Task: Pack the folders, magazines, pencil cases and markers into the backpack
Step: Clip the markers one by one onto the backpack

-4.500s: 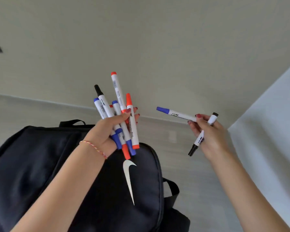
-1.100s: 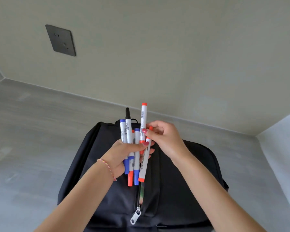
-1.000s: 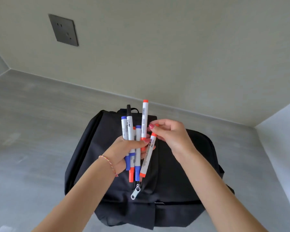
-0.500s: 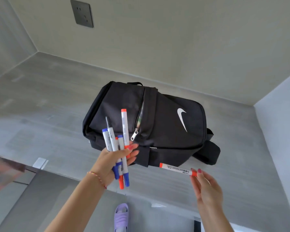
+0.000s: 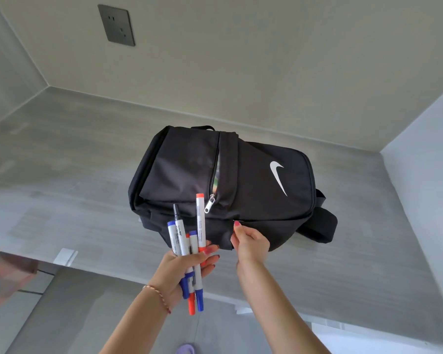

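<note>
The black backpack with a white swoosh lies on its back on the grey counter. Its front pocket zip is partly undone, and something colourful shows inside the slit. My left hand is closed around a bundle of several markers with blue, orange and black caps, held just in front of the bag's near side. My right hand pinches the backpack's near lower seam, fingers closed on the fabric. No marker shows in that hand.
The grey counter runs back to a wall with a dark socket plate. A white panel borders the right side. The backpack's strap sticks out to the right. Below the counter edge a purple slipper shows on the floor.
Half a second ago my right hand held one orange marker below the bag. Now that marker is out of sight and the hand has moved up to the backpack's near seam.
</note>
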